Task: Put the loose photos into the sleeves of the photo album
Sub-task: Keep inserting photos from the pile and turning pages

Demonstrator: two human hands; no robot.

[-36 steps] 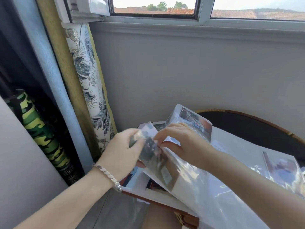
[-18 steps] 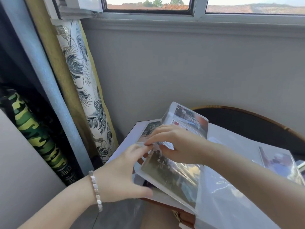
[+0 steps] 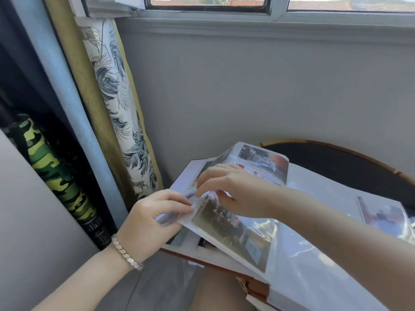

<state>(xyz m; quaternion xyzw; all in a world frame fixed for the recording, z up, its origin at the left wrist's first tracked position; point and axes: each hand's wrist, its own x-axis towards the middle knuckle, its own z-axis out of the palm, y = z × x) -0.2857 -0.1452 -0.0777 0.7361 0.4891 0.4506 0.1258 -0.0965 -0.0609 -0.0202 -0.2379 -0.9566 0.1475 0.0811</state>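
Head view: left hand (image 3: 150, 223) and right hand (image 3: 235, 191) both pinch the photo album (image 3: 224, 239) sleeve's corner.

Grey wall (image 3: 247, 86) beyond your grip, sunlit window (image 3: 208, 0) above it; leaf-print curtain (image 3: 116, 104) left of your grip; dark cane-rimmed furniture (image 3: 336, 167) to right; camouflage roll (image 3: 56, 176) far left.

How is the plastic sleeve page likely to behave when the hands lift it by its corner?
Probably floppy: the sleeve page bows where the left hand and right hand pinch its corner. Likely slippery, given the glossy glare on it. Probably light, since a pinch alone holds it up.
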